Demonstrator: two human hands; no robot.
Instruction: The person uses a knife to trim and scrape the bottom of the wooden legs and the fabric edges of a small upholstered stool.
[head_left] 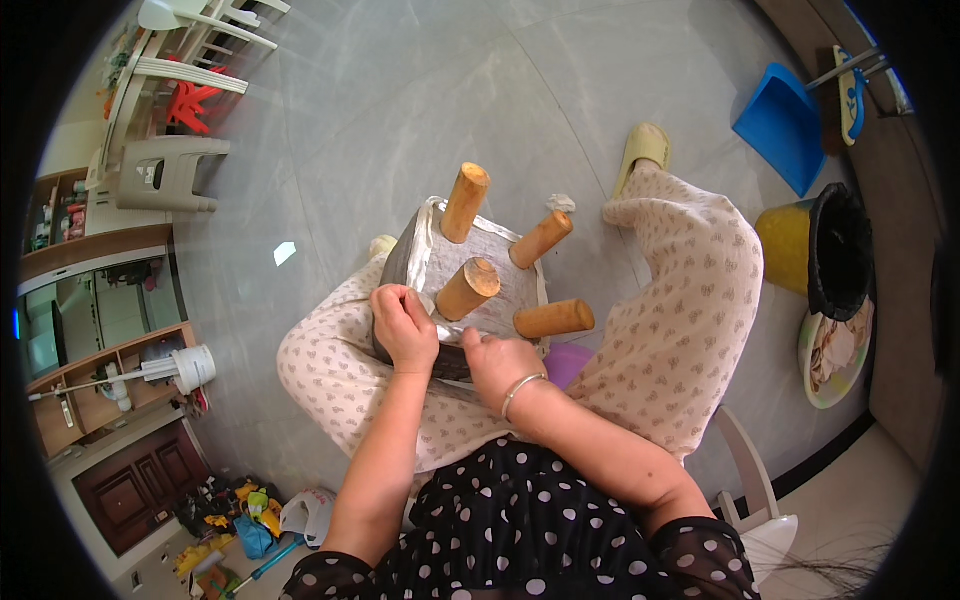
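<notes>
An upturned footstool point(505, 280) with grey fabric rests on my lap between my knees. Several round wooden legs point(465, 203) point up from its underside. White fabric edging point(422, 245) runs around the rim of that underside. At the near left corner, my left hand point(405, 328) is closed, its thumb and fingers pinching the edging. My right hand point(502, 368), with a bangle on its wrist, is closed on the same near edge, a little to the right. The fingertips of both hands are partly hidden, and a short stretch of white edging shows between them.
A crumpled white scrap point(561, 203) lies on the grey tiled floor point(400, 100) beyond the stool. To the right are a blue dustpan point(782, 130), a yellow bin with a black bag point(785, 245) and a basin point(838, 350). A purple object point(568, 365) shows beneath the stool. Plastic stools point(170, 172) stand left.
</notes>
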